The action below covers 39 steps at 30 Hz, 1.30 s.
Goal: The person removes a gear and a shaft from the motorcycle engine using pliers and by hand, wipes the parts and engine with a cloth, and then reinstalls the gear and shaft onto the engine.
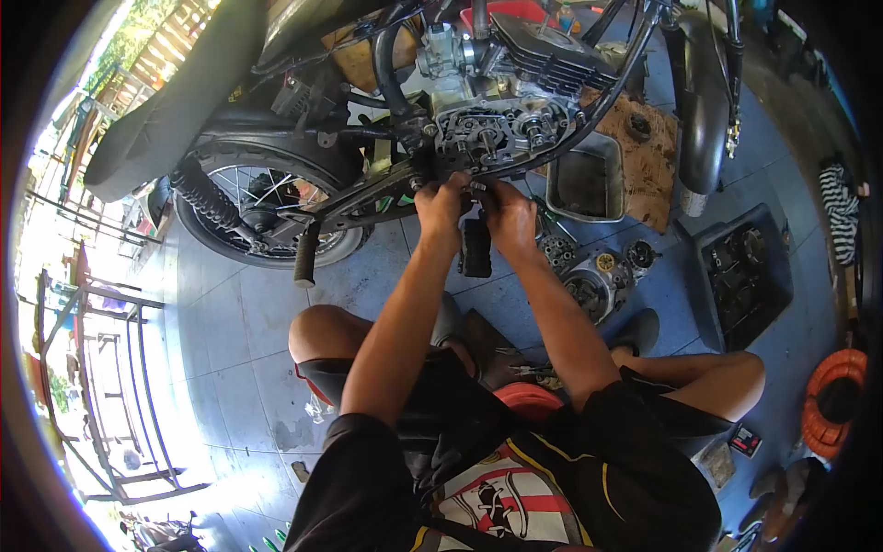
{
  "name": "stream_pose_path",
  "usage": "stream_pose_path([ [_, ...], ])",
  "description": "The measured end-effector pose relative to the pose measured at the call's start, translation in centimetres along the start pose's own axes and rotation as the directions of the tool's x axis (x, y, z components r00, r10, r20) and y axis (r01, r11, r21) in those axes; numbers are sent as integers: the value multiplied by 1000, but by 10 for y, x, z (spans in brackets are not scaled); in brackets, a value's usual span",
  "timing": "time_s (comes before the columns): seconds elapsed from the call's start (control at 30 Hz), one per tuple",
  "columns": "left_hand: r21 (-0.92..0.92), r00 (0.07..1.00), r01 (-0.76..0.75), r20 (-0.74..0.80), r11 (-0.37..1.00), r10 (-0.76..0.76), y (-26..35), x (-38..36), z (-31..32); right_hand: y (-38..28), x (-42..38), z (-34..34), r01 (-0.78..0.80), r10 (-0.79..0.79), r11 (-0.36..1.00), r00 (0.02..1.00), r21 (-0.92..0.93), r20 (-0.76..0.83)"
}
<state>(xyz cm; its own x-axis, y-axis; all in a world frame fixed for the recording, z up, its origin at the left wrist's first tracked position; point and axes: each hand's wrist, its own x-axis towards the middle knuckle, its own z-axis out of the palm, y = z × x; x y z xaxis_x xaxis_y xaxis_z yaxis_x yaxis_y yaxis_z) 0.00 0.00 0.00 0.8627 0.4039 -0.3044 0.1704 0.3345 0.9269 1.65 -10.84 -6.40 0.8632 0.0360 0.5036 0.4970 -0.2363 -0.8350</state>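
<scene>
The footrest (pixel 476 248) was held beneath the engine (pixel 501 127) by the left hand (pixel 441 202) and right hand (pixel 509 214), both curled closed.

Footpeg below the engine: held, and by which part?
Left hand and right hand seem to hold the footpeg by its metal upper end; exact contacts are hidden.

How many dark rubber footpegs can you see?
2: one by the spoked rear wheel, one just below the left hand and right hand. Others may be hidden behind the motorcycle.
</scene>
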Motion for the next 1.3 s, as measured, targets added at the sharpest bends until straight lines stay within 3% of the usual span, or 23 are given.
stream_pose_path([
  [0.07,-111,991,-128,20,985,132,-14,16,-1,2,7,5,-64,68,993,997,-102,41],
  [0.17,-71,986,-164,12,984,165,-38,38,2,25,9,14,-114,121,978,992,-172,32],
  [0.3,-45,983,-174,-62,984,171,-30,42,17,23,18,27,-148,137,983,985,-110,-103],
  [0.37,-187,967,-231,-157,955,203,-34,54,24,24,15,29,-219,211,973,971,-77,-110],
  [0.4,-184,968,-224,-159,957,196,-33,57,27,23,10,28,-227,219,971,970,-78,-107],
  [0.47,-318,970,-52,-242,947,-28,-24,59,35,14,-4,24,-261,249,955,964,-140,-98],
  [0.67,-413,953,69,-243,908,-183,-25,74,39,-22,-35,8,-271,282,947,959,-173,42],
  [1.03,-529,972,89,-141,844,-190,-32,81,31,-19,-46,12,-210,212,965,977,-154,-7],
  [1.13,-578,959,100,-160,810,-233,-27,80,35,-19,-46,12,-218,219,966,976,-142,-12],
  [1.2,-468,946,11,-282,884,-161,-23,76,42,-19,-45,13,-220,222,965,975,-139,-5],
  [1.3,-430,909,40,-359,902,-211,-15,67,51,-20,-47,12,-180,180,969,984,-167,-19],
])
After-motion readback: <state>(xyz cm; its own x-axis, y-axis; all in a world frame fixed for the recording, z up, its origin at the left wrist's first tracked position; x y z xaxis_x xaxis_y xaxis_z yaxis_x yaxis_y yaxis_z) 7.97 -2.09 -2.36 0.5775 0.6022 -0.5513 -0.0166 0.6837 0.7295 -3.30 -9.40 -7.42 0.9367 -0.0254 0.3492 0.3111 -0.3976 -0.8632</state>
